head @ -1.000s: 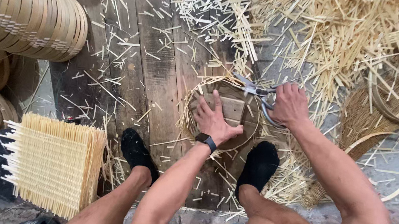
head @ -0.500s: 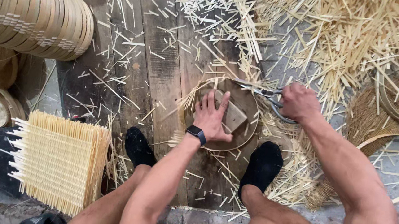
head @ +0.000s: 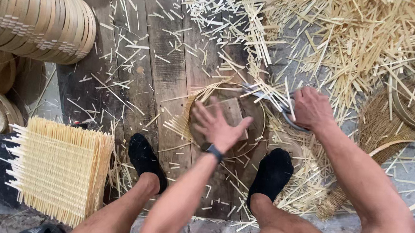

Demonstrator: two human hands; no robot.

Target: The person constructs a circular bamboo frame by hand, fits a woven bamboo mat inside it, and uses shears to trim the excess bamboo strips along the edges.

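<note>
Plank floor (head: 120, 90) strewn with offcuts. Left hand (head: 219, 125) spread flat on round mat (head: 256, 118); right hand (head: 310, 109) clamped on shears (head: 286, 115). Mat likely light, springy; hold centrally.

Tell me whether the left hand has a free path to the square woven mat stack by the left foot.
Probably yes. The left hand lies on the round disc, holding nothing, and the woven mat stack sits uncovered; only the left leg lies between, so it must reach across.
</note>
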